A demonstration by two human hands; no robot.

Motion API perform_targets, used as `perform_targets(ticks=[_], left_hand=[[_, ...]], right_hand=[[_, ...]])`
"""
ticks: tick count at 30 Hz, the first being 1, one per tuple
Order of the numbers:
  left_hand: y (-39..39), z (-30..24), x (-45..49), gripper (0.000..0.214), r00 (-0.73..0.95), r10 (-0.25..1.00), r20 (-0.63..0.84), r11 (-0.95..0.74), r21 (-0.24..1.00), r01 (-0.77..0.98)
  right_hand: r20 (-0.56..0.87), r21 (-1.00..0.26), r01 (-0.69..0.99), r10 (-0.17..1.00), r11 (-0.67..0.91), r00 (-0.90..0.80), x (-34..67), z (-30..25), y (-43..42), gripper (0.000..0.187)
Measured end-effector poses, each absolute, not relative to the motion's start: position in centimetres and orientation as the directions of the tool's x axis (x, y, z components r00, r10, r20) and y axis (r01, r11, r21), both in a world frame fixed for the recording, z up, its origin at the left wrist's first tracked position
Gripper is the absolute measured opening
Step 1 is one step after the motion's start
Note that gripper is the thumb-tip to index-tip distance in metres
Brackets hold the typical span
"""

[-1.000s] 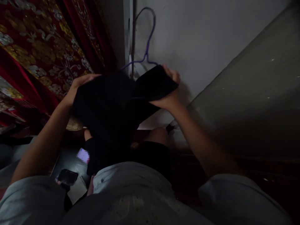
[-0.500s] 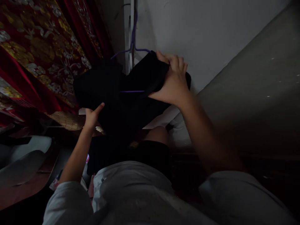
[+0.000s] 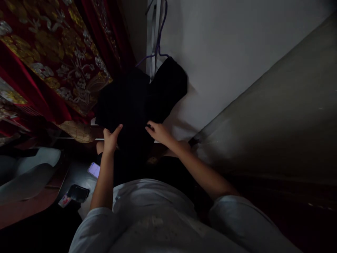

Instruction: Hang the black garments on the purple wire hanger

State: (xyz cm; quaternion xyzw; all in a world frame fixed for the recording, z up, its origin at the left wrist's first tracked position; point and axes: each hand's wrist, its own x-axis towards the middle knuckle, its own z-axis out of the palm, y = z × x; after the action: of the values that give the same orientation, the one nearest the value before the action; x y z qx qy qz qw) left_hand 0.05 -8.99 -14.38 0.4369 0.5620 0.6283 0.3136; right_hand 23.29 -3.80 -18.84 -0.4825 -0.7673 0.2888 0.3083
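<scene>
Has a black garment point(image 3: 126, 98) hung on a purple hanger point(image 3: 158, 45) near the middle of the view, in front of a white wall point(image 3: 223, 49). Shows the hanger's shoulders above the cloth and its neck just beside a pale vertical strip point(image 3: 157, 24), with the top of the hook cut off by the upper edge. Keeps the left hand point(image 3: 111, 141) at the garment's lower left, thumb stretched out over the dark cloth, fingers partly hidden; too dim to tell about any firm grip. Has the right hand point(image 3: 159, 133) at the garment's lower right, thumb and fingers bent close together at the cloth; again impossible to tell about a pinch on the fabric. Wears a light grey shirt point(image 3: 158, 218) and dark shorts point(image 3: 173, 174), with the garment's lower end blending into the shorts. To the left, a red drape point(image 3: 52, 49) with gold and silver flowers, and below it a tan quilted item point(image 3: 76, 131). Lower left, on a dark surface point(image 3: 75, 177), a lit phone point(image 3: 94, 169) near a black phone-like object point(image 3: 78, 193) and a small printed card point(image 3: 64, 200). To the right, a sloping grey surface point(image 3: 279, 109).
</scene>
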Motion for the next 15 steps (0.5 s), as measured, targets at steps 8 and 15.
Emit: perform_targets(ticks=[8,15], left_hand=[[-13.2,-21.2,7.1,0.046,-0.204,0.595,0.777,-0.491,0.553,0.673],[-13.1,-22.3,10.2,0.021,-0.053,0.728,0.683,-0.592,0.667,0.452]], right_hand=[[0.244,-0.944,0.23,0.97,0.238,-0.004,22.7,-19.9,-9.9,0.035],[0.213,-0.975,0.073,0.977,0.212,-0.002,20.9,-18.5,-13.4,0.029]])
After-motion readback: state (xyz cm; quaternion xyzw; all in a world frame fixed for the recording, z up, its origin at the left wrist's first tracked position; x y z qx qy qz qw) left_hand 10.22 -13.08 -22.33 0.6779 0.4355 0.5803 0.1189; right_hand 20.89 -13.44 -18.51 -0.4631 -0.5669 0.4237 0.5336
